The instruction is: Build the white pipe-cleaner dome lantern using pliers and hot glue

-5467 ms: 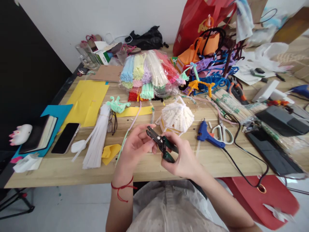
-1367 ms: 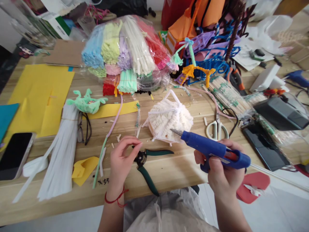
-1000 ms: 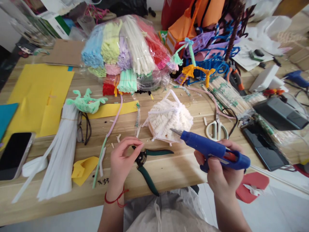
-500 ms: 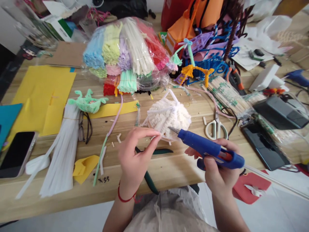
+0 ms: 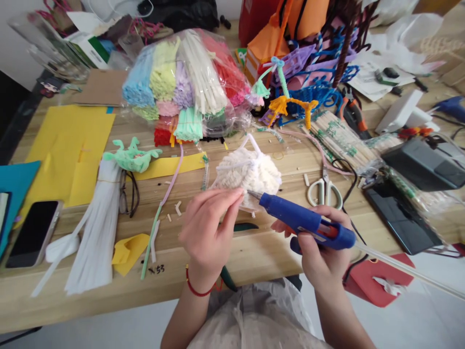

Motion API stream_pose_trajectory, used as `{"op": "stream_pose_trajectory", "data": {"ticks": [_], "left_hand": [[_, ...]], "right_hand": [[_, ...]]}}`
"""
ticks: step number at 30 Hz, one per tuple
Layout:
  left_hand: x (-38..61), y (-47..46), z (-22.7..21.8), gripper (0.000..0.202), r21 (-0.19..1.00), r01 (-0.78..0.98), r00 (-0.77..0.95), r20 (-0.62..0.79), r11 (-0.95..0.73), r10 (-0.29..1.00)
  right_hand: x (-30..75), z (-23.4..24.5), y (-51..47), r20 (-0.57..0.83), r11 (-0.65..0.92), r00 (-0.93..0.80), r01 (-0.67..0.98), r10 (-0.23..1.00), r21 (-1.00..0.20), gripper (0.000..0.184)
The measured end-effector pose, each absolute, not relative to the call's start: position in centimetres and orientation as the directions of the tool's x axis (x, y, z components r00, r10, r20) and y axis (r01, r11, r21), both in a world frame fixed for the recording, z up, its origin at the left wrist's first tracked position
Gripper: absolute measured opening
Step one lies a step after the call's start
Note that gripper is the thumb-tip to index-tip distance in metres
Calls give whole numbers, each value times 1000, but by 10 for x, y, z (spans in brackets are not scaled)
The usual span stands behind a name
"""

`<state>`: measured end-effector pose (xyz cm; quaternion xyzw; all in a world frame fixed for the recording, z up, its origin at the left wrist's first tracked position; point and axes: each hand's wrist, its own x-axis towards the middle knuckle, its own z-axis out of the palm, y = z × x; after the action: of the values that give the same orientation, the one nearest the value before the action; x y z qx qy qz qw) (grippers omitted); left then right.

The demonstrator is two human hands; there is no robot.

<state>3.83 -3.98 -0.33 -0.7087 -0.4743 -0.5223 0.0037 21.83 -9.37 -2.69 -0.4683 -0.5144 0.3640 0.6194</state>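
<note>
My right hand (image 5: 321, 252) grips a blue hot glue gun (image 5: 301, 218) with a long clear glue stick (image 5: 407, 267) running out of its back. Its metal nozzle points left, right by the fingertips of my left hand (image 5: 210, 228). Those fingers are pinched together; whatever they hold is too small to make out. Just beyond the fingertips lies a fluffy white piece (image 5: 249, 169) made of pipe cleaners, with a pale loop standing up from its top. Beneath my left hand, dark green-handled pliers (image 5: 228, 278) are partly hidden.
Bagged coloured pipe cleaners (image 5: 189, 77) lie at the back. White scissors (image 5: 324, 191) and a dark phone (image 5: 401, 215) are to the right. On the left are a white pipe cleaner bundle (image 5: 96, 237), a green pipe cleaner piece (image 5: 134, 156), yellow sheets (image 5: 65, 145) and another phone (image 5: 34, 235).
The glue gun has shifted slightly left, bringing its nozzle closer to my left fingertips. My left hand has turned a little, its fingers more bunched together. The view has shifted slightly.
</note>
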Motion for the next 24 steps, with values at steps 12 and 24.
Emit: {"op": "stream_pose_trajectory", "data": {"ticks": [12, 24], "left_hand": [[39, -37, -2, 27, 490, 672, 23, 735, -555, 677], [32, -37, 0, 28, 355, 714, 194, 728, -604, 658]], "right_hand": [[216, -25, -93, 289, 296, 226, -1, 930, -955, 31], [214, -19, -95, 226, 228, 210, 13, 951, -974, 29]]}}
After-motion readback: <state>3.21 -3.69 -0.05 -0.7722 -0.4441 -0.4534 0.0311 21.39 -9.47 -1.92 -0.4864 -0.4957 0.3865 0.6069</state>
